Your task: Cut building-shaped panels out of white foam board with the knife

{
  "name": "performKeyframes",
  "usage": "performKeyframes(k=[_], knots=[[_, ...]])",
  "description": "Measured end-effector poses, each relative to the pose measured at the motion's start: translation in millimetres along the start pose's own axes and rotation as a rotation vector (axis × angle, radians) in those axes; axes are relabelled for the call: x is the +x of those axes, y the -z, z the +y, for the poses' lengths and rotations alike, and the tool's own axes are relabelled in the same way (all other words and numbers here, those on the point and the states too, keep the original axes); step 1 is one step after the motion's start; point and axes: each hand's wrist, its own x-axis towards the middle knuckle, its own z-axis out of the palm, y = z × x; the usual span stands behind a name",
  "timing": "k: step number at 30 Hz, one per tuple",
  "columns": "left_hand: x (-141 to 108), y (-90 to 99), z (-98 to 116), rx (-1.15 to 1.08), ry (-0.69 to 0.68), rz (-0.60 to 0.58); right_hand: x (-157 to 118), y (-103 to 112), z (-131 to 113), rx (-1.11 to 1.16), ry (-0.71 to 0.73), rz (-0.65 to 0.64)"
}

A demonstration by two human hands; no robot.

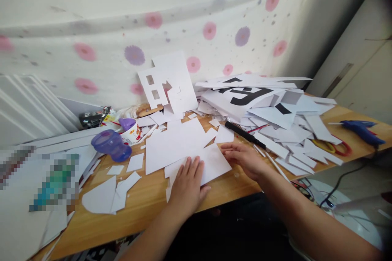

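My left hand (188,183) lies flat with its fingers spread on a white sheet (212,165) near the table's front edge. That sheet overlaps a larger white sheet (171,142) behind it. At the right edge of the front sheet is my right hand (241,157), its fingers apart and nothing held in them. A black marker (245,134) lies just beyond my right hand. Small white offcuts (135,162) are scattered left of the sheets, with a rounded white piece (99,195) nearer the front.
A heap of white scraps (281,118) fills the right side, beside scissors (341,147) and a blue glue gun (361,130). Cut-out white panels (177,85) lean on the back wall. Left stand a purple cup (110,144) and a paper cup (133,132).
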Motion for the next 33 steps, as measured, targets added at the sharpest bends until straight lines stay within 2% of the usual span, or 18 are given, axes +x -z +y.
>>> performKeyframes(k=[2, 4, 7, 9, 12, 14, 16, 18, 20, 22, 24, 27, 31, 33], knots=[[2, 8.4, -2, 0.026, -0.009, 0.04, -4, -3, -10, 0.126, 0.028, -0.01], [2, 25.9, -5, 0.055, -0.037, 0.165, -7, -6, -22, 0.287, 0.084, -0.038], [-4, 70.2, -10, 0.08, -0.126, 0.497, -11, -10, -44, 0.461, 0.238, -0.148], [-15, 104.6, -12, 0.037, -0.14, 0.647, -13, -13, -55, 0.396, 0.35, -0.187], [-34, 143.3, -14, -0.136, 0.039, 0.841, -17, -17, -61, 0.178, 0.448, -0.184], [-42, 153.6, -15, -0.391, 0.235, 0.976, -20, -17, -57, 0.036, 0.498, -0.163], [-42, 152.1, -17, -0.792, 0.352, 1.041, -20, -15, -49, -0.083, 0.557, -0.098], [-34, 142.2, -20, -1.221, 0.339, 1.027, -18, -12, -38, -0.155, 0.578, -0.021], [-22, 127.6, -25, -1.527, 0.331, 1.022, -15, -11, -27, -0.228, 0.604, 0.024], [-7, 111.2, -32, -1.739, 0.372, 0.987, -12, -11, -18, -0.323, 0.659, 0.031], [7, 95.4, -40, -1.869, 0.427, 0.926, -7, -15, -14, -0.431, 0.725, 0.01], [27, 76.6, -55, -1.947, 0.486, 0.866, 6, -27, -18, -0.592, 0.807, -0.046], [49, 63.5, -78, -1.971, 0.524, 0.804, 37, -54, -34, -0.77, 0.849, -0.129], [57, 60.6, -89, -1.965, 0.531, 0.755, 55, -70, -41, -0.818, 0.882, -0.13]])
